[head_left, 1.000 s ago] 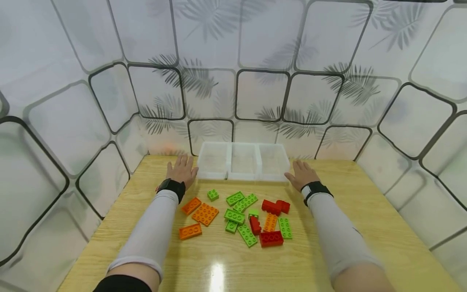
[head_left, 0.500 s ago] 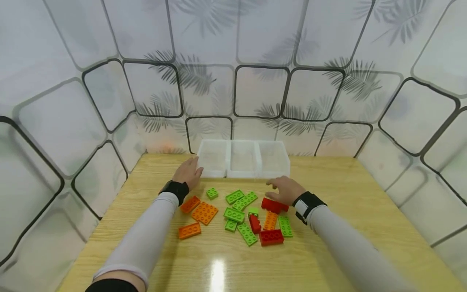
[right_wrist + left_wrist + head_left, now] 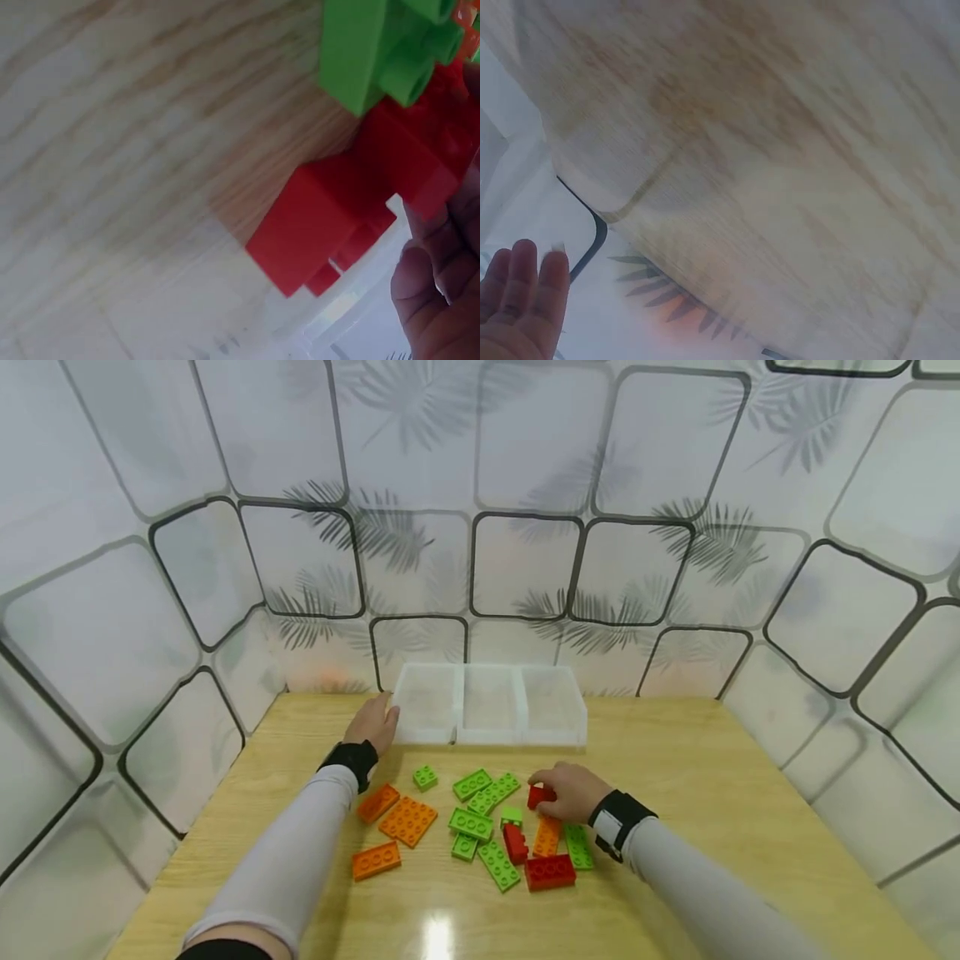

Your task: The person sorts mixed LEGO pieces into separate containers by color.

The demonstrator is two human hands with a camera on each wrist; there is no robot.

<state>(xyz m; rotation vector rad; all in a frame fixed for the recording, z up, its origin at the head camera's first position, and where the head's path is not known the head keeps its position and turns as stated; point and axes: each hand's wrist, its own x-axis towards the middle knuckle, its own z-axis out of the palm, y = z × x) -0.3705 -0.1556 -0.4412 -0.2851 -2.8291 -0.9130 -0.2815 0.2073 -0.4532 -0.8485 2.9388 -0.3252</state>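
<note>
My right hand [image 3: 573, 793] curls its fingers and thumb round a red toy building brick [image 3: 539, 797], part of which the hand hides. In the right wrist view, the fingertips touch one red brick [image 3: 416, 154]; another red brick [image 3: 304, 225] lies against it, and a light-green brick [image 3: 352, 60] is near. My left hand [image 3: 371, 724] is beside the left end of a white tray [image 3: 517, 737] with three compartments. Its fingers look straight in the left wrist view and hold nothing; whether they touch the tray I cannot tell.
Several light-green bricks [image 3: 471, 824] lie mid-table. Orange bricks [image 3: 408, 822] are on the left. Nearer me are a red brick [image 3: 551, 872], a small red brick [image 3: 514, 843] and an orange brick [image 3: 547, 837]. A patterned curtain [image 3: 420, 568] encloses the wooden table [image 3: 675, 760].
My right hand has left the tray's right end, come nearer and leftward, and taken hold of a red brick. My left hand has turned and drawn its fingers together beside the tray.
</note>
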